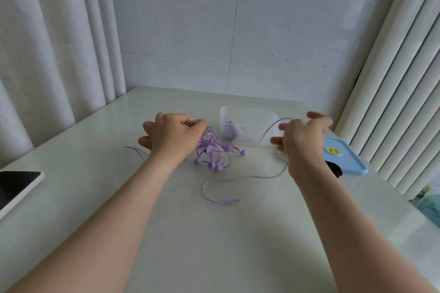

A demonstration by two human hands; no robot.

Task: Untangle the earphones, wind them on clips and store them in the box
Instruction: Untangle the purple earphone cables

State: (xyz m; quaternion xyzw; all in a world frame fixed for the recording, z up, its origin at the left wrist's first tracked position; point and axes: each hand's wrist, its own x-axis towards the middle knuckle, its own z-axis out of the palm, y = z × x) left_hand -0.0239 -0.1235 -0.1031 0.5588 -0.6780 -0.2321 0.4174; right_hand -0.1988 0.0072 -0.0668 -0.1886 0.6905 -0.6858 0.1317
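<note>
At centre of table (214, 245), just short of the box (250, 123): left hand (171, 137) curled over the top of the tangle (212, 150), pinching upper strands, buds (217, 167) hanging down to the tabletop. Right hand (302, 140) well apart to the right, motion-blurred, fingers splayed. Freed cord (240, 177) meeting the palm, but impossible to tell whether pinched or merely draped.

Cord layout: from right hand down and leftward along the table in a long loop, ending at jack (229, 201) between the two forearms. Second stretch arcing from right hand toward the box front, far end lost there. Long axis of the freed run roughly left to right, with tangle toward the left end and right hand at the right.

Judgement: untangling stage, early, with several buds knotted together and no winding begun. Next pull likely rightward, away from the knot. Left hand nearer the knot, best as anchor; right hand nearer the loose run.

Outward: box clear and open, something grey inside. Blue lid (345, 157) right of right hand. Black item (334, 170) half hidden by the right wrist, possibly a clip. Dark screen (16, 185) at left table edge.
</note>
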